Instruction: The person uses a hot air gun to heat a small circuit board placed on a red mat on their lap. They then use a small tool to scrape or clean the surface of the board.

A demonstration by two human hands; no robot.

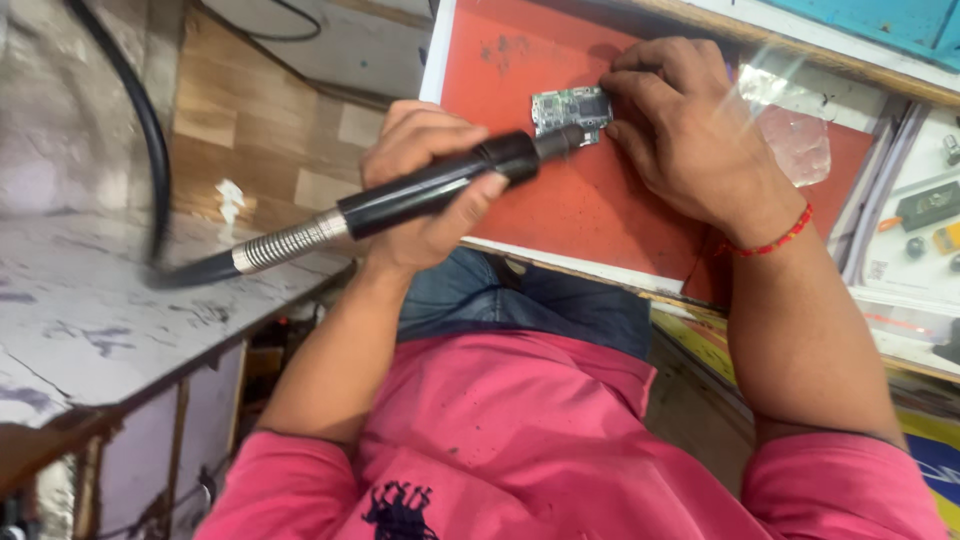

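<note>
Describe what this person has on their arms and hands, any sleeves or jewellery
Both forearms are bare. Short pink sleeves of a shirt end above the elbows. The right hand has a thin red beaded thread bracelet at the wrist. The left hand wears no ring, glove or band.

Colours at the bench
Red mat; green-and-silver circuit board; black handpiece, ribbed silver collar; pink shirt; red thread bracelet; grey-veined marble counter

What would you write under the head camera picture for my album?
Left hand holds a black tool to a small circuit board; right hand steadies it.
</note>
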